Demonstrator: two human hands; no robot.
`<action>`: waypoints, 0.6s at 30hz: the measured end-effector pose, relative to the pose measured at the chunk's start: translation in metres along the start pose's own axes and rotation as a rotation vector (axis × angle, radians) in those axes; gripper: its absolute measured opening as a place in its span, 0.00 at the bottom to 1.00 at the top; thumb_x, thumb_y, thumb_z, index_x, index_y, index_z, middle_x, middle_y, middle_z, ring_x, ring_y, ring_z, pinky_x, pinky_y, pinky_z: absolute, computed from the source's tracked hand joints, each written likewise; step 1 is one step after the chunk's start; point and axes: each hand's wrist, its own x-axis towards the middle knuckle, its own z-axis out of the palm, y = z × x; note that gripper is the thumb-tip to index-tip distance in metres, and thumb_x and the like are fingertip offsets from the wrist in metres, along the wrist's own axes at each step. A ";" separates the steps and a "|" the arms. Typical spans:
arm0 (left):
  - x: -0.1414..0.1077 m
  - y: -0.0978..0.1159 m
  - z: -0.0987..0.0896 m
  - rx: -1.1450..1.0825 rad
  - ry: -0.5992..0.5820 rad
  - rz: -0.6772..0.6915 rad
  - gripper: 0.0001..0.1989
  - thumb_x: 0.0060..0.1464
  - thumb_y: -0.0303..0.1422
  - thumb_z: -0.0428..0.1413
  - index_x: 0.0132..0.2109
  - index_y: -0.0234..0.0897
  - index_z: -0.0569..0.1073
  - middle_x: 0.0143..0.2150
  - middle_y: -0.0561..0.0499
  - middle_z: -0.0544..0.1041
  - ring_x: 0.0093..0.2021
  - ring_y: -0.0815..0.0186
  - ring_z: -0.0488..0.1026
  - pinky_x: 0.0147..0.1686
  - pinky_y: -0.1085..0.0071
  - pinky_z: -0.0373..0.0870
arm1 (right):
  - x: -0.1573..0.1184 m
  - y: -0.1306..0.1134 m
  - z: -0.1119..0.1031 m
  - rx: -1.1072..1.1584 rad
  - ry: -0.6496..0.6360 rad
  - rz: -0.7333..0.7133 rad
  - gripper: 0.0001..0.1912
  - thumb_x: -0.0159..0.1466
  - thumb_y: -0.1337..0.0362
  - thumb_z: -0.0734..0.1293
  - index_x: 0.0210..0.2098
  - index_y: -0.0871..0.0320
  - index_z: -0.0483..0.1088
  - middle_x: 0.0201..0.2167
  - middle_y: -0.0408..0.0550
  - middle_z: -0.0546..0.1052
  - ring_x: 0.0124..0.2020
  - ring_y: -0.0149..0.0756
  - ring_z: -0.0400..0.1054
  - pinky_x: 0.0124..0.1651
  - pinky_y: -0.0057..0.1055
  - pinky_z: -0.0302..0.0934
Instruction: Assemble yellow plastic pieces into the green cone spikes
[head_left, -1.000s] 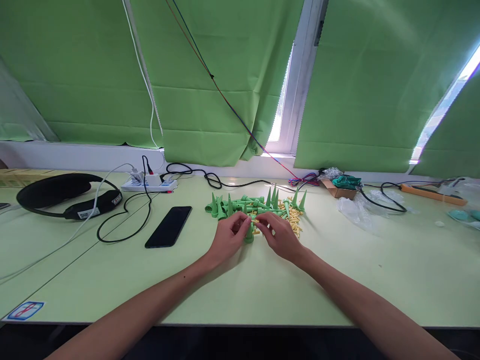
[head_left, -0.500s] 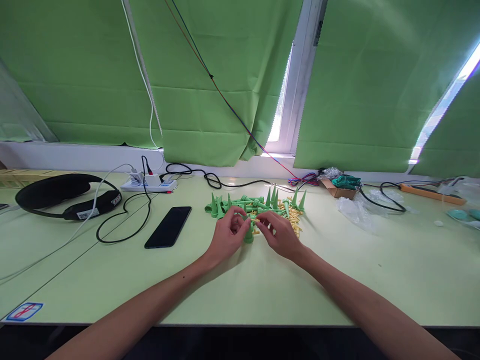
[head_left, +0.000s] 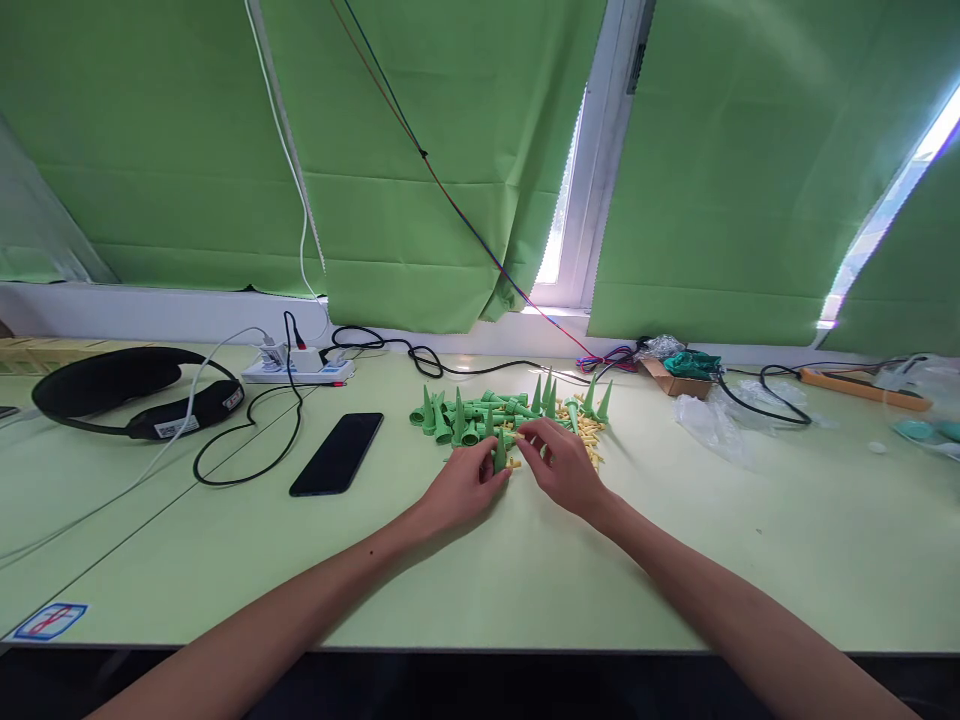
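My left hand [head_left: 466,484] is closed around the lower part of an upright green plastic cone [head_left: 501,452], low at the table. A small yellow plastic piece [head_left: 517,437] sticks out from the pinched thumb and forefinger of my right hand [head_left: 561,466], just right of that cone. Near my left fingertips lies another yellow piece [head_left: 514,463]. Behind both hands spreads a pile of green cones and tubes [head_left: 472,410], some standing point up, others on their sides. Loose yellow pieces [head_left: 591,430] are heaped at its right, partly covered by my right hand.
A black phone [head_left: 337,454] lies left of my hands, with a black looped headset-like device [head_left: 142,390] and a power strip [head_left: 300,370] beyond. Black cables run along the back. To the right are a small cardboard box [head_left: 679,378] and clear plastic bags [head_left: 712,425].
My left hand has come down from beside the yellow piece and now grips the green cone at table level. My right hand has shifted only slightly, still pinching its piece.
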 end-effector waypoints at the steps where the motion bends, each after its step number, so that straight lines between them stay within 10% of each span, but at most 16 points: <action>1: 0.000 0.000 0.000 0.011 -0.002 0.008 0.12 0.58 0.39 0.53 0.30 0.38 0.62 0.23 0.57 0.65 0.24 0.69 0.60 0.24 0.72 0.52 | 0.000 0.000 0.000 -0.002 0.000 0.003 0.05 0.70 0.64 0.61 0.39 0.56 0.68 0.35 0.49 0.75 0.30 0.33 0.68 0.29 0.29 0.63; 18: 0.000 0.008 -0.004 -0.093 0.178 -0.001 0.09 0.58 0.37 0.53 0.35 0.37 0.72 0.21 0.57 0.61 0.23 0.70 0.57 0.23 0.72 0.51 | 0.002 -0.002 0.000 0.014 0.026 0.018 0.08 0.70 0.63 0.60 0.38 0.56 0.71 0.33 0.49 0.74 0.30 0.34 0.68 0.28 0.29 0.64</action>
